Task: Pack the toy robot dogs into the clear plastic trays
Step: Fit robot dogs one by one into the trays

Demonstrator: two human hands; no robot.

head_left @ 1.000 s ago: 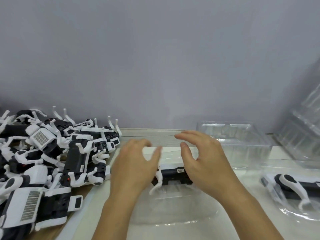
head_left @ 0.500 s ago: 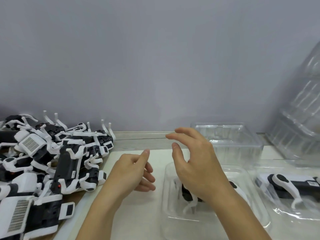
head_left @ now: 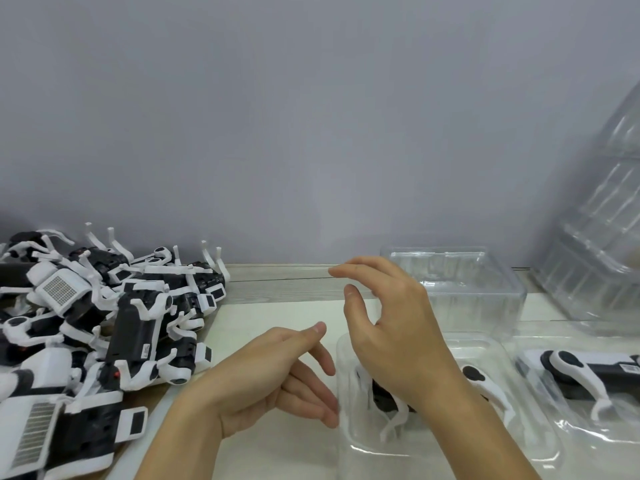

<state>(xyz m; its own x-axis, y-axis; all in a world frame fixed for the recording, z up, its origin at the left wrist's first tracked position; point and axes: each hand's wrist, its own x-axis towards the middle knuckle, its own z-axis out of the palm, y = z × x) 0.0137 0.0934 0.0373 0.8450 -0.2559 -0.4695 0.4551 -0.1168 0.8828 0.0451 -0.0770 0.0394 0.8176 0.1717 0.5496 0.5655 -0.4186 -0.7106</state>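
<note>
A heap of black and white toy robot dogs [head_left: 104, 327] lies at the left. In front of me a clear plastic tray [head_left: 349, 441] holds one dog [head_left: 384, 400], partly hidden by my right arm. My right hand [head_left: 391, 327] hovers above that tray with loosely bent fingers and holds nothing. My left hand [head_left: 277, 379] floats just left of the tray's edge, fingers relaxed and empty. A second clear tray [head_left: 554, 434] at the right holds another dog [head_left: 581, 372].
An empty clear tray [head_left: 450, 282] stands behind my right hand near the grey wall. A tall stack of clear trays [head_left: 602, 244] leans at the far right. The white mat [head_left: 270, 317] lies between the heap and the trays.
The tray with the dog now lies further right, under my right hand. My left hand has drawn back to the tray's left edge. Since half a second ago little differs.
</note>
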